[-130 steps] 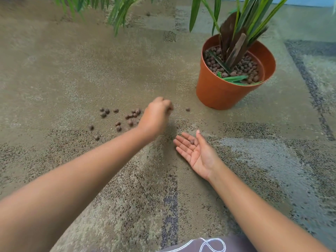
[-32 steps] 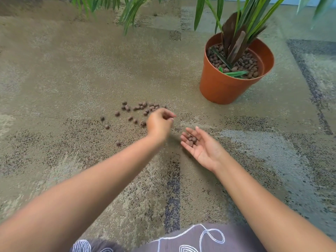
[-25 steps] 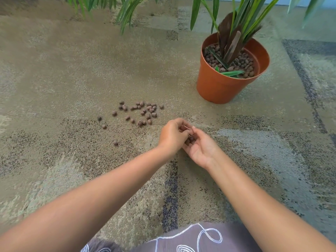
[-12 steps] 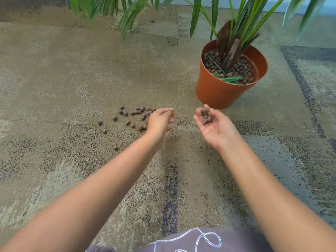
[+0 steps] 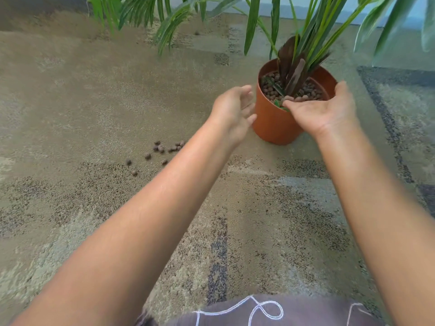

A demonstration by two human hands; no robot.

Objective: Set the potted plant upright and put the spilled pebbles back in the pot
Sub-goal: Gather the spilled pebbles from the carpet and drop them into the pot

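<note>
The orange pot (image 5: 273, 123) stands upright on the carpet, its green plant (image 5: 303, 41) rising from a bed of brown pebbles. My right hand (image 5: 322, 111) is palm-up and tilted over the pot's near rim, with a few pebbles (image 5: 295, 98) at its fingertips above the pot. My left hand (image 5: 235, 114) hovers just left of the pot, fingers apart and holding nothing. Several spilled pebbles (image 5: 162, 149) lie on the carpet to the left, partly hidden behind my left forearm.
Patterned beige and grey carpet (image 5: 94, 90) covers the floor all around. More green fronds (image 5: 141, 12) hang in at the top left. My patterned clothing (image 5: 259, 311) shows at the bottom edge.
My right hand has risen from the carpet with the gathered pebbles and moved to the pot's rim. My left hand left the spilled pile and came up beside the pot.
</note>
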